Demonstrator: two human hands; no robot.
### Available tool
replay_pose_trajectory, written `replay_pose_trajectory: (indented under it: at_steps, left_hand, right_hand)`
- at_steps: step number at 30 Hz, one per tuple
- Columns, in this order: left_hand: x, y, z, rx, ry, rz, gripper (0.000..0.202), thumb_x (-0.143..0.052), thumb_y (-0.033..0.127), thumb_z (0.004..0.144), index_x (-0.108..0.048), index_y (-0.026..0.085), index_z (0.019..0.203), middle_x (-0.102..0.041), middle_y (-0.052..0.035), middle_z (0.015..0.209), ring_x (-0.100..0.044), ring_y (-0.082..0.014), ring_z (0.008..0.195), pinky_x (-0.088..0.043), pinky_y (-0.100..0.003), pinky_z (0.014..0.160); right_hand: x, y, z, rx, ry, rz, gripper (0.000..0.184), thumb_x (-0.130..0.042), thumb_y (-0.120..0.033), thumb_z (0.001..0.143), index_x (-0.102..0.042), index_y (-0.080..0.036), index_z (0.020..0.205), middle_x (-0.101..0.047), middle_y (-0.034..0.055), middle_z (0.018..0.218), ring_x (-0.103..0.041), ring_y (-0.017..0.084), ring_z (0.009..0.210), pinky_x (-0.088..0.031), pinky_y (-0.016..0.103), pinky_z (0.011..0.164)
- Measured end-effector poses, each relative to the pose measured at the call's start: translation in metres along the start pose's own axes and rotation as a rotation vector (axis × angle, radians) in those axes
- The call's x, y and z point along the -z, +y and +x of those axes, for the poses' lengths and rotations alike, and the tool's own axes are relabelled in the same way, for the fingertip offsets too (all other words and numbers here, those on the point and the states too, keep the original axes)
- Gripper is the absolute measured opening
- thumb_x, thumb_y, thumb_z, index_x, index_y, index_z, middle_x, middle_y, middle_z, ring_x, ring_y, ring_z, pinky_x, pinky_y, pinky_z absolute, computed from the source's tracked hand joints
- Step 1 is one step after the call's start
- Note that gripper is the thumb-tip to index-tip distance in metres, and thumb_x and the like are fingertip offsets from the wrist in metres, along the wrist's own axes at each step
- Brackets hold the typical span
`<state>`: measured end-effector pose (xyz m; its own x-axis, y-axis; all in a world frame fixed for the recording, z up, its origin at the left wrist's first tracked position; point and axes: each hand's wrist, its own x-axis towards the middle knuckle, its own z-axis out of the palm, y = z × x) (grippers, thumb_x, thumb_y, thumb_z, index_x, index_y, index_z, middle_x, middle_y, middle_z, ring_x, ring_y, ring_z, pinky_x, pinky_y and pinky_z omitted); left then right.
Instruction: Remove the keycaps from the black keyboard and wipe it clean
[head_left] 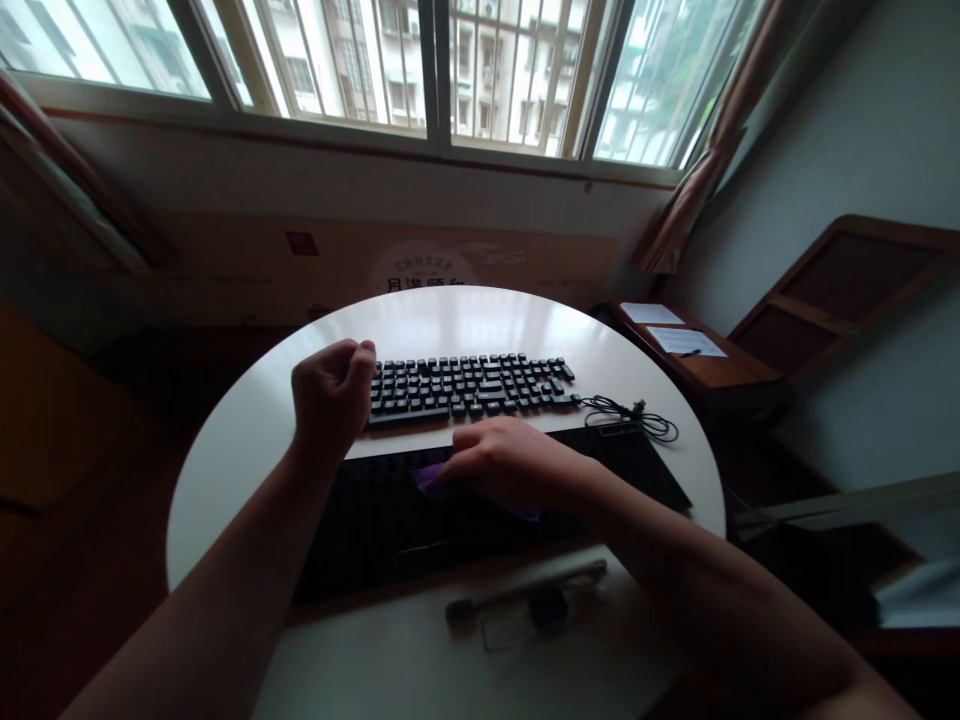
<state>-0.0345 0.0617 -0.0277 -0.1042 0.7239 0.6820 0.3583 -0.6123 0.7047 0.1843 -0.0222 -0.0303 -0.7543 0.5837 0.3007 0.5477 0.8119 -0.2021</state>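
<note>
My right hand (502,460) holds a purple cloth (430,480) down against a black keyboard base (367,530), which lies across the round table. Part of the cloth is hidden under the hand. My left hand (330,390) is closed in a fist beside the left end of the loose keycaps (480,385); nothing sticks out of it. The dark keycaps sit in keyboard-like rows on the tabletop, just beyond the base. A bundled black cable (634,418) lies at the right, by the base's far corner.
On the white round table (240,450), a blurred stick-like tool (532,590) and a small dark item with a thin wire loop (547,607) lie on the near side. A wooden chair (705,370) with papers (686,341) and a pen stands at right. Barred windows are ahead.
</note>
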Motion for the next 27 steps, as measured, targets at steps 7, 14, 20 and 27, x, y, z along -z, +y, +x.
replay_pose_trajectory:
  at_steps: [7,14,20,27]
  left_hand:
    - [0.004,0.011,0.002,-0.028,-0.194,0.231,0.042,-0.054,0.032,0.088,-0.038,0.019,0.051,-0.027,0.0057,0.049,-0.03,-0.0093,0.049,-0.026,-0.026,0.05]
    - [-0.009,0.022,-0.009,-0.237,-0.703,0.269,0.04,-0.049,0.038,0.091,-0.048,0.018,0.057,-0.042,0.0046,0.052,-0.04,-0.0097,0.051,-0.032,-0.023,0.054]
    - [-0.03,0.027,-0.032,-0.375,-0.929,0.228,0.023,-0.051,0.035,0.092,-0.069,0.021,0.088,-0.067,-0.0042,0.089,-0.061,-0.0175,0.079,-0.046,-0.027,0.07]
    - [-0.038,0.015,-0.041,-0.377,-0.962,0.186,0.022,-0.053,0.034,0.092,-0.069,0.023,0.102,-0.066,-0.0082,0.104,-0.061,-0.0237,0.099,-0.049,-0.036,0.087]
  right_hand:
    - [0.079,0.01,-0.063,-0.336,0.733,0.013,0.01,-0.07,-0.025,0.088,-0.075,-0.02,0.096,-0.07,0.0027,0.085,-0.065,0.017,0.077,-0.051,0.028,0.067]
    - [0.107,0.012,-0.188,-0.771,1.138,-0.506,0.017,-0.075,-0.035,0.083,-0.076,-0.021,0.092,-0.074,0.0072,0.081,-0.069,0.023,0.072,-0.053,0.034,0.068]
    - [0.067,0.03,-0.207,-0.852,0.896,-0.341,0.022,-0.07,-0.037,0.083,-0.076,-0.018,0.093,-0.076,0.007,0.088,-0.072,0.024,0.079,-0.057,0.035,0.075]
    - [0.007,0.055,-0.174,-0.734,0.625,-0.128,0.022,-0.061,-0.018,0.085,-0.075,-0.021,0.102,-0.077,0.0072,0.101,-0.072,0.024,0.094,-0.056,0.038,0.089]
